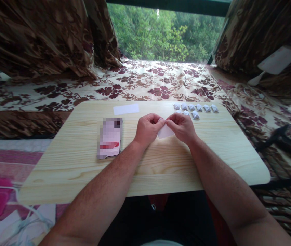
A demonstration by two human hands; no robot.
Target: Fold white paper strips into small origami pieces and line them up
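Both hands meet over the middle of a pale wooden table (83, 171). My left hand (146, 129) and my right hand (182, 127) each pinch the top edge of a small white piece of paper (165, 131), fingers closed on it. The paper hangs just above the tabletop between the two hands.
A phone (110, 137) lies flat to the left of my hands. A white paper strip (126, 109) lies near the far edge. Several small folded white paper pieces (196, 108) sit in rows at the far right. Floral bedding, curtains and a window surround the table.
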